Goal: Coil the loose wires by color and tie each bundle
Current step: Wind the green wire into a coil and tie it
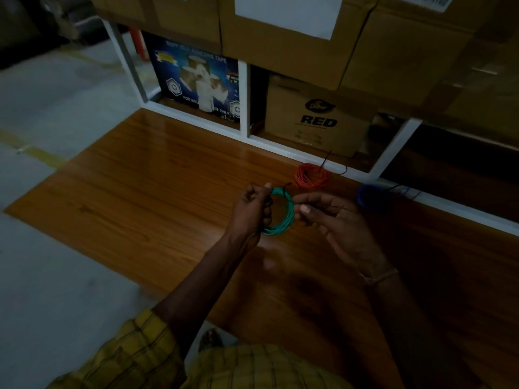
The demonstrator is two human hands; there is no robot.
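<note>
Coil [278,217] held between left hand [252,209] and right hand [328,217], above table [140,192]. Two more coils [311,175] [370,196] behind-right, on table. Boxes [317,122] behind, in shelf.

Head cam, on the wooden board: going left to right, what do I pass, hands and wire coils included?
Left hand → green coil → right hand → blue coil. The red coil lies farther back, above the gap between the hands, so I leave it out.
</note>
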